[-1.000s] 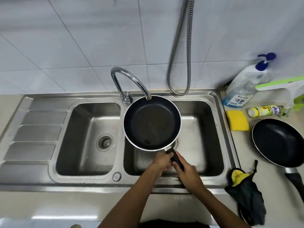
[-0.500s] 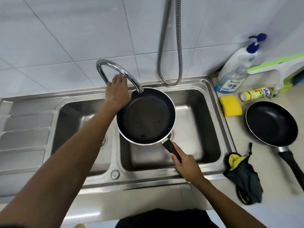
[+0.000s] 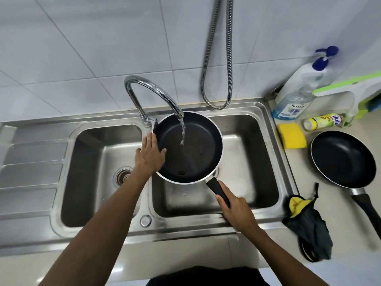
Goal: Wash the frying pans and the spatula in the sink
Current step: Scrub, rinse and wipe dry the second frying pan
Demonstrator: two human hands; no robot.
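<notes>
Right hand [image 3: 237, 209] clenched around black handle of frying pan [image 3: 188, 147], pan held over right basin of sink [image 3: 266, 124]. Left hand [image 3: 149, 154] flat, fingers spread, palm against pan's left rim, grasping nothing. Tap [image 3: 152, 93] running, water stream [image 3: 182, 131] falling into pan. Second frying pan [image 3: 343, 158] on surface right of sink, well apart. Yellow sponge [image 3: 291, 135] between sink and second pan, far side. Dark cloth [image 3: 309, 226] near right.
</notes>
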